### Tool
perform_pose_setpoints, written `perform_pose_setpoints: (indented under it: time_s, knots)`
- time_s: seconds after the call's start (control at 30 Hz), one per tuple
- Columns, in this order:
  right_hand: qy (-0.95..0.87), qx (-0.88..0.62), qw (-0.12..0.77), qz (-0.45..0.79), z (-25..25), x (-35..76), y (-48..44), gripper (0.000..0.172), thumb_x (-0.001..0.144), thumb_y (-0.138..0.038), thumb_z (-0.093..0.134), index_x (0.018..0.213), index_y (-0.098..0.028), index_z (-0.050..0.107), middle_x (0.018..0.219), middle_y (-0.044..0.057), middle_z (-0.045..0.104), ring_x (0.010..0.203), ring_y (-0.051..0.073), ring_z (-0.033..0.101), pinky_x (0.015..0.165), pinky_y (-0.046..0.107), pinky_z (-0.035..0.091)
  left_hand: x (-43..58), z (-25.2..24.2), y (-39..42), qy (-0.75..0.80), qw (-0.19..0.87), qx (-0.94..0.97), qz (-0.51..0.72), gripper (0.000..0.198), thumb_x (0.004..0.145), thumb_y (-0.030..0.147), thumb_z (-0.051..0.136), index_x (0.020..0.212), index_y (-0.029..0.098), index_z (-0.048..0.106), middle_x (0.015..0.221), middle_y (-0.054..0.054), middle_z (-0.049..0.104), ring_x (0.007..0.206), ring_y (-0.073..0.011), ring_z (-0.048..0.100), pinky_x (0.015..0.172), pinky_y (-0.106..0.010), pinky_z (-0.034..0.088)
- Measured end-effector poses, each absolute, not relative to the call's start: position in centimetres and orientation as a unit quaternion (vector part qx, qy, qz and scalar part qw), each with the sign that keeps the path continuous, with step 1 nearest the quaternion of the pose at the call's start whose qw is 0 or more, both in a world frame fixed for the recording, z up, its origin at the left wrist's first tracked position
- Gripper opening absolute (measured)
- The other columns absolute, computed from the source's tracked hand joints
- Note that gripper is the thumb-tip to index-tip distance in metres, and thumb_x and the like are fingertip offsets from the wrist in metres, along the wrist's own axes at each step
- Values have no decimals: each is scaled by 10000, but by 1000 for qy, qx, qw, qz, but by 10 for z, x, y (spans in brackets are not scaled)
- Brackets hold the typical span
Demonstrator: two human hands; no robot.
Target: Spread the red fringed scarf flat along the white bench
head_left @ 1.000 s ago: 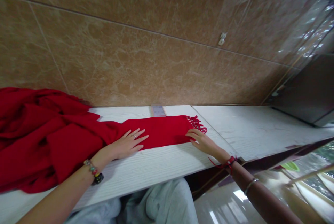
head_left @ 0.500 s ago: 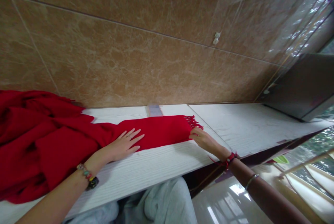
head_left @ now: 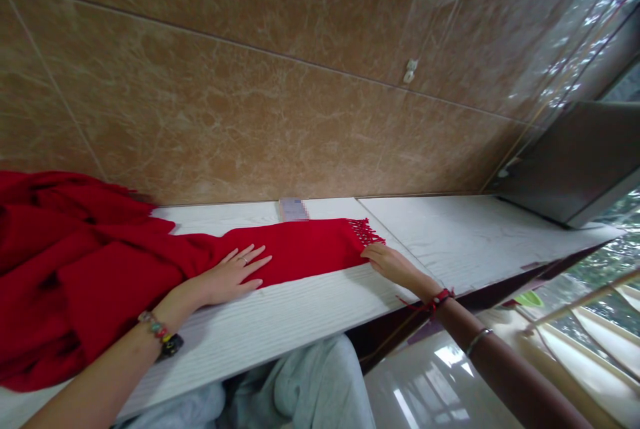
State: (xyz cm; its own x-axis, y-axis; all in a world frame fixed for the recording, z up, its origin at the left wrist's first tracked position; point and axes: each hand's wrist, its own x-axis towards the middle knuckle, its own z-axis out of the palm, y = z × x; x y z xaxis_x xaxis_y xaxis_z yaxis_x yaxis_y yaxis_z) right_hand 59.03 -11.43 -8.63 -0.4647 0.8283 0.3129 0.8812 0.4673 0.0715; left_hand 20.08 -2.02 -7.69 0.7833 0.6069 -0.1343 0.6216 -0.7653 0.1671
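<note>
A red scarf (head_left: 305, 252) lies stretched along a white wood-grain table (head_left: 450, 242), with a fringed end (head_left: 367, 231) to the right and a bunched heap (head_left: 65, 269) at the left. My left hand (head_left: 230, 275) rests flat on the scarf's near edge, fingers spread, a ring on one finger and a beaded bracelet at the wrist. My right hand (head_left: 393, 263) lies at the scarf's near right corner, just below the fringe, fingers touching the cloth and partly curled.
A brown marble-tile wall (head_left: 280, 95) rises right behind the table. A small blurred label (head_left: 293, 209) sits at the wall's foot. A dark panel (head_left: 570, 169) stands at the far right. My grey-trousered knees (head_left: 300, 389) are under the table edge, above a glossy floor.
My right hand has slid slightly left and inward along the fringed corner. The left hand stays flat on the scarf. The view has shifted a little.
</note>
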Motion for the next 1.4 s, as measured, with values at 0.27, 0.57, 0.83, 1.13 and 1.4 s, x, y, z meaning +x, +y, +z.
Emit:
perform_pose_setpoints:
  time_s: [0.27, 0.57, 0.83, 1.13, 1.4]
  knots:
    - [-847, -493, 65, -188, -92, 606, -111, 250, 857, -116, 371, 782, -160, 606, 778, 64, 595, 757, 179, 522, 721, 330, 427, 200, -77, -18, 329, 106, 938, -39, 529, 856, 462, 338, 1348, 304, 224, 1445, -43, 126, 1318, -252, 55, 1035, -477, 124]
    - [-835, -528, 40, -147, -74, 614, -116, 310, 778, -23, 358, 828, -151, 636, 865, 89, 628, 855, 191, 539, 784, 345, 406, 197, -78, -18, 322, 116, 939, -25, 523, 848, 459, 364, 1337, 309, 257, 1439, -42, 161, 1315, -250, 90, 1033, -479, 135]
    - [-789, -558, 227, -122, -52, 543, -75, 283, 848, -124, 367, 1048, -115, 567, 1071, 123, 593, 1016, 198, 514, 920, 356, 394, 227, -73, 10, 420, 19, 903, 91, 519, 878, 426, 264, 1295, 139, 377, 1387, -131, 295, 1255, -250, 292, 1012, -396, 257]
    - [-779, -613, 105, -78, -115, 561, -58, 437, 903, -322, 326, 1281, -107, 375, 1329, 170, 383, 1238, 253, 325, 974, 478, 309, 231, -96, 8, 500, 19, 866, 23, 606, 858, 514, 216, 1349, 165, 276, 1422, -128, 193, 1294, -295, 175, 1010, -464, 215]
    - [-679, -728, 64, -71, -102, 641, -73, 399, 909, -275, 273, 1272, -148, 379, 1335, 186, 366, 1243, 270, 313, 914, 564, 316, 232, -100, 15, 504, 20, 862, 44, 597, 847, 513, 247, 1345, 187, 287, 1417, -112, 208, 1291, -290, 194, 1000, -471, 226]
